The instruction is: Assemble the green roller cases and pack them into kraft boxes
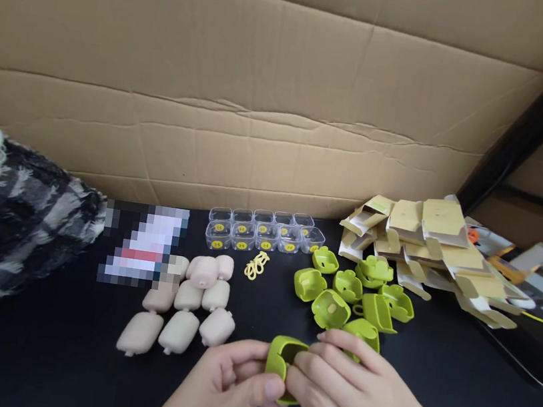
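Observation:
Both my hands hold one lime-green silicone case [280,361] low in the middle of the view, its open side facing up. My left hand [225,386] pinches its left side with thumb and fingers closed. My right hand [346,392] wraps its right side, fingers pressed on the rim. Just beyond lies a cluster of several more green cases [349,295]. To the left sits a group of several beige cases [186,306].
A row of small clear plastic boxes [262,232] with yellow stickers stands at the back, yellow rings [257,265] in front of it. A heap of folded cardboard cartons [437,247] lies at the right. Black-and-white fabric [11,221] lies left. A cardboard wall [268,82] rises behind the black table [52,361].

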Action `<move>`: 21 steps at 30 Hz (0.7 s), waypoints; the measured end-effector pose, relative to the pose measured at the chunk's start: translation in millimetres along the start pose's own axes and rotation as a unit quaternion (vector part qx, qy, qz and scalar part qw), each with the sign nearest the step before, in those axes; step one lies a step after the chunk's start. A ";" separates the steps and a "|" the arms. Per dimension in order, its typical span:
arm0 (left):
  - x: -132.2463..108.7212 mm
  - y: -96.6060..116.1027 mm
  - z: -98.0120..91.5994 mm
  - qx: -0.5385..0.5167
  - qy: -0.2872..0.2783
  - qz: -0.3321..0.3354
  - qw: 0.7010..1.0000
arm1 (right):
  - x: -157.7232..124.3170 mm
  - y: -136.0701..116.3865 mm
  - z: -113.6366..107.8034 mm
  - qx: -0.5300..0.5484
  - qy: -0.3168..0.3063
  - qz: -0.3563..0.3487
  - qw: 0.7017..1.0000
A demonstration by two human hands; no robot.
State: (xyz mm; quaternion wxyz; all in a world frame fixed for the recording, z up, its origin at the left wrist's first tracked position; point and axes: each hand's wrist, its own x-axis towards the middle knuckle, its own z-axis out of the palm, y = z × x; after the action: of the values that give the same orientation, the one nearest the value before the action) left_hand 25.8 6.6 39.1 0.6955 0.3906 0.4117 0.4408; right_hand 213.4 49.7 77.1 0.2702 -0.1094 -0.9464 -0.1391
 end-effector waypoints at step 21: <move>-1.6 -2.7 1.8 -0.001 -0.002 -0.028 1.000 | -2.9 -4.5 19.6 -0.042 0.007 0.005 0.999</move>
State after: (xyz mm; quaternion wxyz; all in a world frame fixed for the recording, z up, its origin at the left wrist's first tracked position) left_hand 27.9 3.9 37.6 0.7087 0.3795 0.4203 0.4208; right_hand 205.1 51.4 58.6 0.2725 -0.1242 -0.9373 -0.1784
